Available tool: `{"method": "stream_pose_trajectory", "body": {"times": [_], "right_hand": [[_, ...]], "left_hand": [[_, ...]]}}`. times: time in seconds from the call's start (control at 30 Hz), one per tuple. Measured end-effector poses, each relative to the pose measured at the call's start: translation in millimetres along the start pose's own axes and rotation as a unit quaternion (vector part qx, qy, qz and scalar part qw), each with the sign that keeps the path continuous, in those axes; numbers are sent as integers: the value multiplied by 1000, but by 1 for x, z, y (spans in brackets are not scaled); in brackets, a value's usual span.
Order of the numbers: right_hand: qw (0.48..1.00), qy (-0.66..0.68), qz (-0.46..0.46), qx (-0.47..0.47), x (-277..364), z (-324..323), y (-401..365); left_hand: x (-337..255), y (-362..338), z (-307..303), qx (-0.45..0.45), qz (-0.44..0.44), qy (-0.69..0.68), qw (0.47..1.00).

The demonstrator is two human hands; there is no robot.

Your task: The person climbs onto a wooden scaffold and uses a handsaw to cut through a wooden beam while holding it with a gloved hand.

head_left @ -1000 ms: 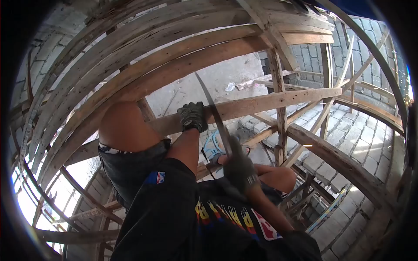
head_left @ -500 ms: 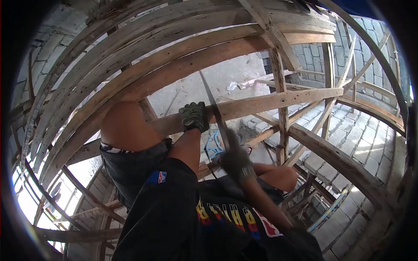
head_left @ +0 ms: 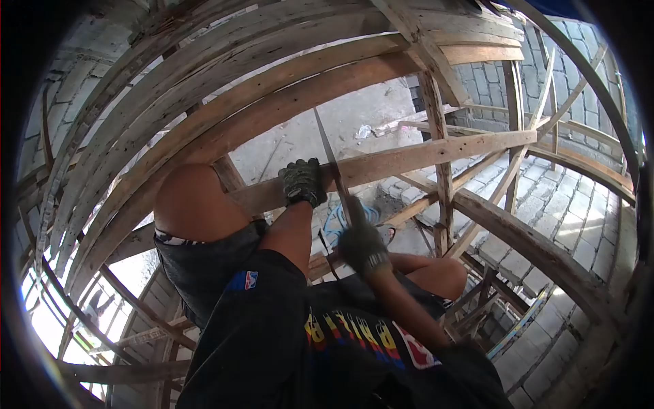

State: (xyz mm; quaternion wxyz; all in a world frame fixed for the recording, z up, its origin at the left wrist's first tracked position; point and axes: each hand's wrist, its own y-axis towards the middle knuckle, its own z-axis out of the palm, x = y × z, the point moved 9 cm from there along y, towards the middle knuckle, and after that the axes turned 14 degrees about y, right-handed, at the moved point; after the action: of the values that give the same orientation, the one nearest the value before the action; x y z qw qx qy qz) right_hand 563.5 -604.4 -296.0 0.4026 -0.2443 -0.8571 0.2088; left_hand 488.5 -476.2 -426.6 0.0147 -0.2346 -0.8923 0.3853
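Observation:
My right hand (head_left: 364,247), in a dark glove, is wrapped round the handle end of a handsaw. The long thin saw blade (head_left: 325,144) points away from me and crosses a wooden beam (head_left: 409,162). Just left of the blade, my left hand (head_left: 302,183) in a patterned glove grips that same beam, its fingers curled over the far edge. Where the blade meets the wood, the depth of any cut cannot be made out. Most of the saw handle is hidden by my right glove.
Several long planks (head_left: 272,82) run across ahead of my knees. Upright posts (head_left: 436,123) and a thick beam (head_left: 524,242) stand to the right, before a block wall (head_left: 579,225). Far below lies a concrete floor (head_left: 293,146) with scraps. A blue object (head_left: 344,219) shows under the beam.
My right hand has shifted slightly forward and left with the handsaw. My left hand stays on the beam, and the view has moved a little.

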Motion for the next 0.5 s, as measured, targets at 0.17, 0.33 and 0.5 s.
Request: {"method": "stream_pose_trajectory", "body": {"times": [0.17,0.33,0.5], "right_hand": [[1000,4,4,-19,-5,-3,17],[999,39,2,-3,38,-44,-108],[999,1,45,30,-21,2,6]], "left_hand": [[-4,-1,-16,13,21,14,1000],[0,1,0,-17,1,6,1000],[2,4,5,6,4,-3,1000]]}}
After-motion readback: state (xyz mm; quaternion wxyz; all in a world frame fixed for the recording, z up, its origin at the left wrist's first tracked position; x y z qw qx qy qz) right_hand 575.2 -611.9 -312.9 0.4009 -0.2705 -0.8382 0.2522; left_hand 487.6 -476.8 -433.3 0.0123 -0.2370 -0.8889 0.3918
